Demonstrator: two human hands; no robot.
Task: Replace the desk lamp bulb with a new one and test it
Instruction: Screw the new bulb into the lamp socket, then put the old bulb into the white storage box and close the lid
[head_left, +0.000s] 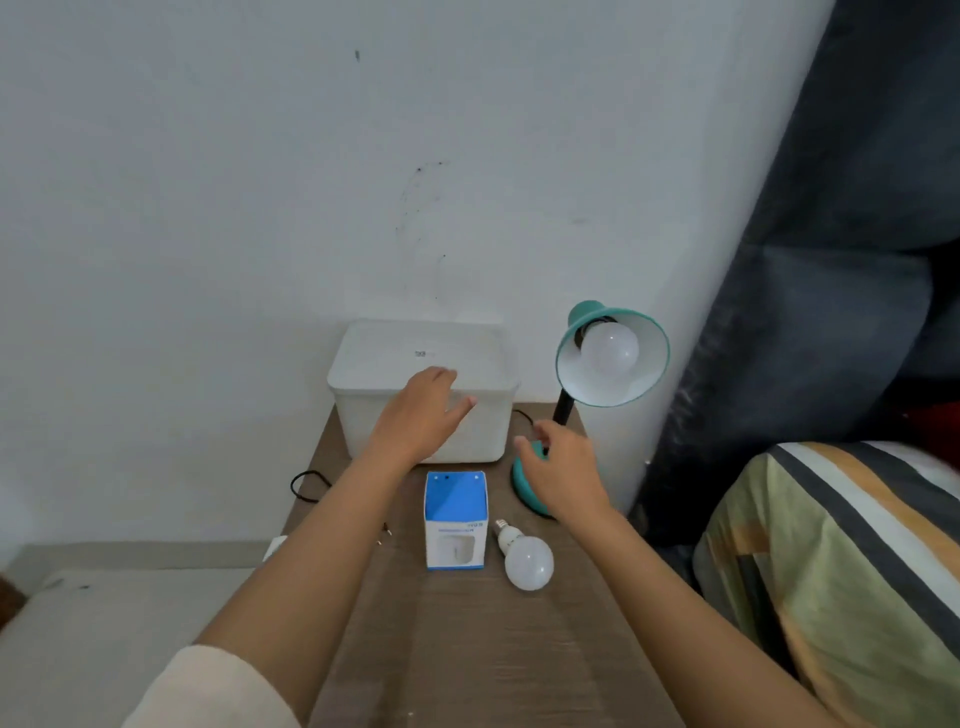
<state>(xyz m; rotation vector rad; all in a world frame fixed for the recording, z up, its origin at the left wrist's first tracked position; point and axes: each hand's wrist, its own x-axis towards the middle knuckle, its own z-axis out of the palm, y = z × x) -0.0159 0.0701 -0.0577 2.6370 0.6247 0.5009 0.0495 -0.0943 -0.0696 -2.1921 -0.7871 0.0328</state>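
A teal desk lamp (613, 353) stands at the table's back right, its shade tipped toward me with a white bulb (609, 349) screwed in and unlit. Its round teal base (519, 480) is partly covered by my right hand (563, 470), which hovers over it with fingers spread and empty. A loose white bulb (525, 558) lies on its side on the wooden table (467, 649). To its left stands an open blue and white bulb box (456, 519). My left hand (421, 415) is open in front of a white lidded bin.
The white plastic bin (423, 384) sits against the wall at the table's back. A black cord (306, 486) hangs off the left edge. A bed with a striped cover (841, 561) and a dark curtain (831, 260) are to the right.
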